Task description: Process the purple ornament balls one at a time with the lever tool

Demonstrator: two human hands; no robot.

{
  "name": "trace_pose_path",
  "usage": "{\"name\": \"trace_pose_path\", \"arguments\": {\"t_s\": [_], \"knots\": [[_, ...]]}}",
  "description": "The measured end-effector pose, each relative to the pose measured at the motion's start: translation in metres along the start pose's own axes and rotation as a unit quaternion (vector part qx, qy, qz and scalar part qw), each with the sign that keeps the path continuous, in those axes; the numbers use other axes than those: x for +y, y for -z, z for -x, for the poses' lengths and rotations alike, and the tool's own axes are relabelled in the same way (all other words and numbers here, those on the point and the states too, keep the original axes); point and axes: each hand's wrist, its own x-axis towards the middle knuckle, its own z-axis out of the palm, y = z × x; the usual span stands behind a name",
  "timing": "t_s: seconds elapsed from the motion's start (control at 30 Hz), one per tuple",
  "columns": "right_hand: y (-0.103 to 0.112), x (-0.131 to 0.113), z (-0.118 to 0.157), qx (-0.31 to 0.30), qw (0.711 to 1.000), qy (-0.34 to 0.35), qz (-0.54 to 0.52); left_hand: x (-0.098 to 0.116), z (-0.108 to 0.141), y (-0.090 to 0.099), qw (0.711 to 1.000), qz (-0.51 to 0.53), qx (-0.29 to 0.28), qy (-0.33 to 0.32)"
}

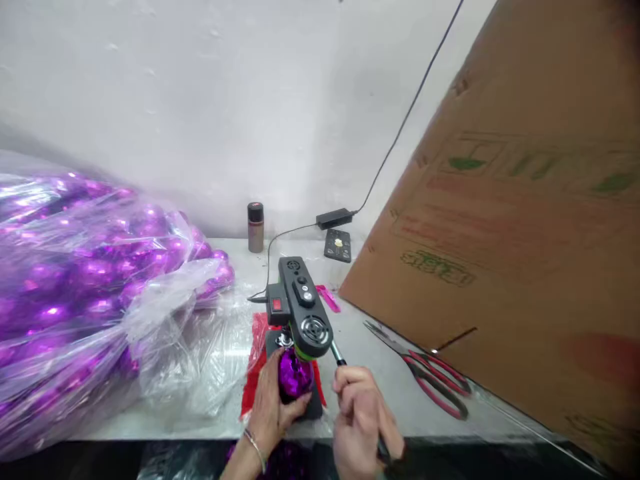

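Note:
My left hand (274, 403) is wrapped round a shiny purple ball (295, 373), holding it beneath the round head of a black machine (305, 307). A red switch shows on the machine's left side. My right hand (363, 417) grips a metal lever (338, 352) with a dark handle at the machine's right side. Red cloth (253, 373) lies under the machine's dark base.
Clear plastic bags of purple balls (100, 273) fill the left. A large cardboard box (500, 233) leans at right, beside red-handled scissors (435, 380). Behind stand a black-capped bottle (255, 230) and a black adapter (334, 219) with its cable.

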Motion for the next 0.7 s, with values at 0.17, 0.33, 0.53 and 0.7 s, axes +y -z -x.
{"name": "trace_pose_path", "arguments": {"t_s": [0.17,0.33,0.53,0.7], "knots": [[0.0004,0.0058,0.0084,-0.001,1.000,-0.022,-0.002,0.0002,0.0011,0.0007,1.000,0.004,0.008,-0.010],[-0.0015,0.0051,0.0070,0.012,1.000,-0.022,-0.009,0.0052,0.0006,0.0016,1.000,-0.001,0.010,-0.011],[-0.0037,0.0028,0.0028,0.015,1.000,-0.009,-0.011,0.0066,-0.0013,0.0017,1.000,-0.009,0.008,-0.014],[-0.0064,0.0036,0.0023,0.031,0.999,0.003,-0.021,0.0040,-0.0020,0.0013,1.000,-0.011,0.007,-0.019]]}}
